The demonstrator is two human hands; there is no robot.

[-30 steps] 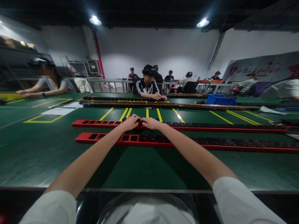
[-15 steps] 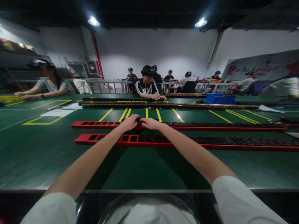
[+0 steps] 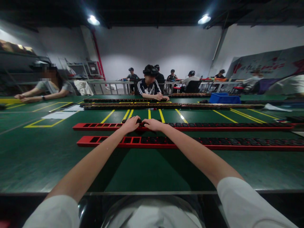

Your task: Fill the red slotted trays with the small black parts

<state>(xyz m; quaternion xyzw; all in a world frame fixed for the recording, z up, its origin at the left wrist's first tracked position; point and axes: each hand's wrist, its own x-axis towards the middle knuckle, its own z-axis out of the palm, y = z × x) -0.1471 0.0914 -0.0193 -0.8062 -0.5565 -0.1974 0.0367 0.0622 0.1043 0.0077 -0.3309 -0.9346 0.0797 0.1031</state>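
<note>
Two long red strips with square openings lie across the green table in front of me, the far strip (image 3: 79,127) and the near strip (image 3: 83,141). Black square pieces (image 3: 211,141) fill their right-hand parts, while several openings at the left show bare. Over the middle of the far strip, my left hand (image 3: 131,124) curls its fingers down at a dark piece, whose kind I cannot make out. Close beside it, my right hand (image 3: 153,124) has its fingers bent and pressed together at the same strip. What lies under the fingertips is mostly hidden.
Farther back run long dark strips (image 3: 114,105), with a blue bin (image 3: 224,98) to the right. White sheets (image 3: 59,115) and yellow tape lines mark the left side. A person (image 3: 149,85) sits opposite, and another person (image 3: 51,85) sits at the left.
Both hands stay at the same spot on the far strip, with only slight finger shifts. The view has tilted a little.
</note>
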